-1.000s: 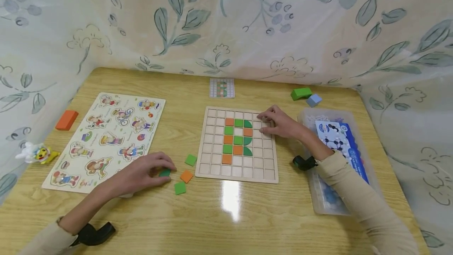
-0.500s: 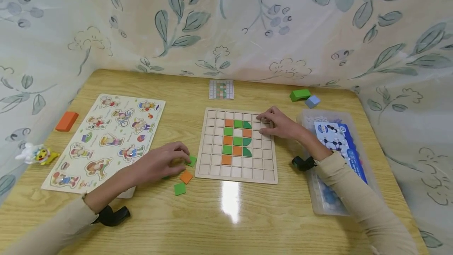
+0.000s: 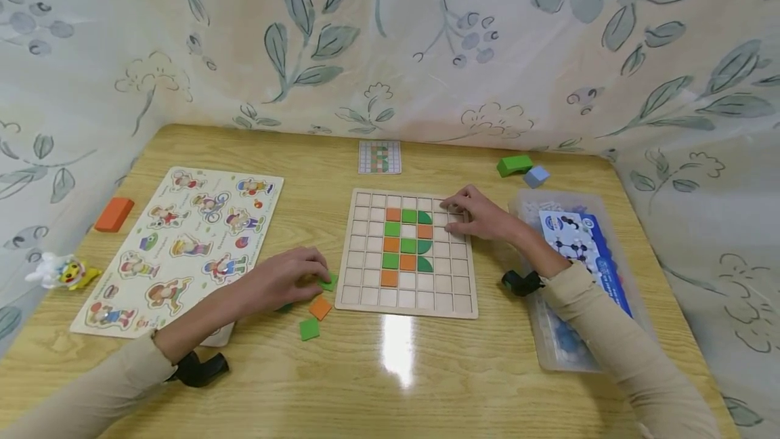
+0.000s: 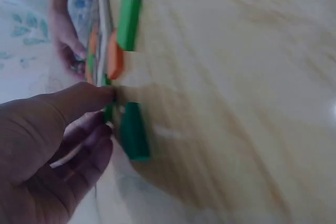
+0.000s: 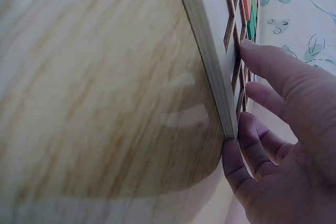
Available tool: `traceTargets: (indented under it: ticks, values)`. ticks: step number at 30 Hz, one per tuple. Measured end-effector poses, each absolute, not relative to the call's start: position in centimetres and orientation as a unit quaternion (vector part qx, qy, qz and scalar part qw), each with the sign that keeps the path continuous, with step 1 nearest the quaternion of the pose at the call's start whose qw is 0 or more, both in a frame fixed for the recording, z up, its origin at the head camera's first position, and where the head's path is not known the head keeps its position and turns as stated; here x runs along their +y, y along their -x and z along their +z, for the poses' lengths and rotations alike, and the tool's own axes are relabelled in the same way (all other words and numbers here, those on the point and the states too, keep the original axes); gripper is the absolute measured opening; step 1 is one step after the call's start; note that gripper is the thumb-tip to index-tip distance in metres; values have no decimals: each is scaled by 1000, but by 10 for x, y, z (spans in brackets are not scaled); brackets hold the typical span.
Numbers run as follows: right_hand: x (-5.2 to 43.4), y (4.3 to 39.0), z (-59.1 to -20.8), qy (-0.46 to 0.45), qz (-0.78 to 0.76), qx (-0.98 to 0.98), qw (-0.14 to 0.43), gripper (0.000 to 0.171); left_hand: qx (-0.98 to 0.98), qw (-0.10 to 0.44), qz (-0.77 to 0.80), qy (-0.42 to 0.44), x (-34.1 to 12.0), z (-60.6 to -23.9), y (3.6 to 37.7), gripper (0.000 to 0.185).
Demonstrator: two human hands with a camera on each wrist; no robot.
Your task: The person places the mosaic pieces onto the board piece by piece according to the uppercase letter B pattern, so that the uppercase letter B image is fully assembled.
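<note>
Head view: the left hand (image 3: 286, 280) pinches a flat green square tile (image 3: 330, 282) on the wooden desk (image 3: 396, 364), just left of the pale wooden grid board (image 3: 407, 293). The right hand (image 3: 481, 214) rests relaxed on the board's far right corner.

Left wrist view: fingers (image 4: 79, 103) curl round the blurred tile (image 4: 131, 129).

Right wrist view: straight fingers (image 5: 273, 72) press the board (image 5: 210, 51).

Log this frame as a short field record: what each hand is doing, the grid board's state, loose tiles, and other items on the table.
left hand: fingers on a green tile beside the board's left edge
right hand: fingers rest on the grid board, upper right
board fill: orange and green tiles in the centre columns
loose tiles: orange tile, green square
pattern card: behind the board
other: character puzzle, plastic bin
</note>
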State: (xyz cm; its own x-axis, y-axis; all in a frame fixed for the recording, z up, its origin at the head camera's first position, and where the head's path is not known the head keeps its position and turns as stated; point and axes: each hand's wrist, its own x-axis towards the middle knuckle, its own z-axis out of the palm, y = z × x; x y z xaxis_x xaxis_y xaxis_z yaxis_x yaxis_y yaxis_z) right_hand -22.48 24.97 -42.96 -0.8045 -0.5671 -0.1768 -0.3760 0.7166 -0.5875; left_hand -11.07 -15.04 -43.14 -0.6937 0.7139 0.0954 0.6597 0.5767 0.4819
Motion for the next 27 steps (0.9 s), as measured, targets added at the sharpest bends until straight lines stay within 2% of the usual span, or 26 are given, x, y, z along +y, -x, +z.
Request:
traceTargets:
  ticks: [6,14,22,27]
  values:
    - [249,222,-431,255,-272,911,178,47,898,77,300,-313,-136,-423,110,18]
    - [250,222,-431,255,-268,912,175,48,865,41,294,-404,-94,-423,97,12]
    - [251,223,-431,262,-269,911,170,47,859,-5,243,-450,-78,-433,95,9]
    - [251,223,-428,262,-271,910,170,46,856,2,245,-455,-72,-434,95,8]
